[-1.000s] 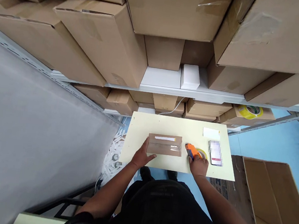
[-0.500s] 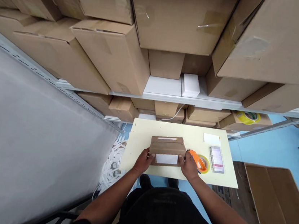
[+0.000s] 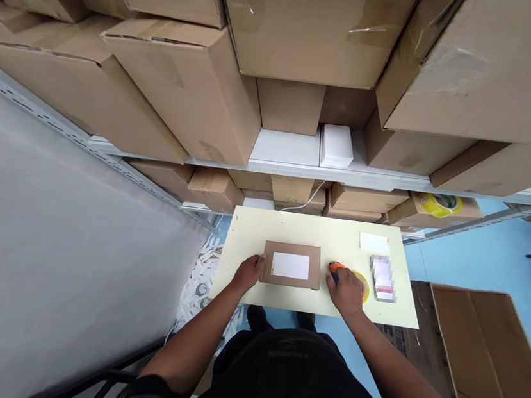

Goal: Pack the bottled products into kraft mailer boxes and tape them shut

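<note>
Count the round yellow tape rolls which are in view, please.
2. One roll lies on a brown cardboard box beyond the cream rectangular table. The second roll is on the table, by the orange plastic dispenser, partly behind the right hand. Others may be hidden.

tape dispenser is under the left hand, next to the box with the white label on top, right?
Wrong hand: the head view shows the tape dispenser under the right hand. It is next to the box with the white label on top.
</note>
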A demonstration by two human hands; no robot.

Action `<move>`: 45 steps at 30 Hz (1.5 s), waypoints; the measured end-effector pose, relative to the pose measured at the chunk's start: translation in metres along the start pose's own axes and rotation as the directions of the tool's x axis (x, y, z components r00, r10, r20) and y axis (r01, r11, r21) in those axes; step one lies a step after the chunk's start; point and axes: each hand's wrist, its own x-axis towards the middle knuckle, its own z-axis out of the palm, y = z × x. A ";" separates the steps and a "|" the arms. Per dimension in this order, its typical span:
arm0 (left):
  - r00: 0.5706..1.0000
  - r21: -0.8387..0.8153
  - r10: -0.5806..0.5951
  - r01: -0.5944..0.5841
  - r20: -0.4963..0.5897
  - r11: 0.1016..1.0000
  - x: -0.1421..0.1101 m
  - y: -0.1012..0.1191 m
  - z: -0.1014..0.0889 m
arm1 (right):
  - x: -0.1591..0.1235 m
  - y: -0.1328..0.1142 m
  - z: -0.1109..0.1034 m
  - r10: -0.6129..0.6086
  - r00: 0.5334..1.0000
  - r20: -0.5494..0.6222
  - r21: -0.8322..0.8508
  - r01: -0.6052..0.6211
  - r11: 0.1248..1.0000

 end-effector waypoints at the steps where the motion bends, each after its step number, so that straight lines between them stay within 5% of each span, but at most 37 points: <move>1: 0.999 -0.026 0.021 -0.022 -0.037 0.999 -0.006 -0.005 -0.002 | -0.011 0.012 0.003 0.000 1.000 -0.029 -0.090 -0.002 0.996; 6: 0.987 -0.097 0.080 -0.094 -0.140 0.991 -0.037 -0.029 -0.009 | -0.037 0.049 0.028 0.165 0.986 0.022 -0.287 -0.152 0.946; 11: 0.968 -0.134 0.188 -0.211 -0.163 0.968 -0.057 -0.022 -0.019 | -0.023 0.041 0.039 0.251 0.968 0.019 -0.307 -0.233 0.923; 15: 0.940 -0.114 0.335 -0.341 -0.066 0.933 -0.070 -0.003 -0.031 | -0.014 0.033 0.029 0.360 0.932 0.047 -0.230 -0.341 0.912; 19: 0.880 -0.111 0.475 -0.474 -0.011 0.874 -0.078 0.017 -0.037 | -0.034 0.027 0.012 0.405 0.906 0.120 0.112 -0.418 0.902; 22: 0.850 -0.160 0.524 -0.511 0.056 0.845 -0.076 0.041 -0.034 | -0.067 0.011 -0.004 0.260 0.959 0.112 0.510 -0.280 0.813; 28: 0.804 -0.282 0.541 -0.475 0.245 0.834 -0.059 0.117 -0.012 | -0.115 -0.026 -0.038 0.043 0.997 0.069 0.777 -0.081 0.625; 31: 0.753 -0.318 0.563 -0.471 0.341 0.823 -0.057 0.148 0.005 | -0.121 -0.021 -0.043 -0.019 0.995 0.099 0.808 -0.069 0.585; 33: 0.758 -0.274 0.535 -0.460 0.373 0.844 -0.060 0.161 0.019 | -0.122 -0.008 -0.041 -0.052 0.991 0.125 0.828 -0.075 0.556; 36: 0.807 -0.169 0.459 -0.428 0.372 0.888 -0.066 0.172 0.039 | -0.126 0.017 -0.034 -0.068 0.984 0.162 0.838 -0.101 0.536; 45: 0.853 0.062 0.328 -0.384 0.407 0.921 -0.091 0.174 0.090 | -0.141 0.063 -0.021 0.065 0.971 0.231 0.687 -0.210 0.696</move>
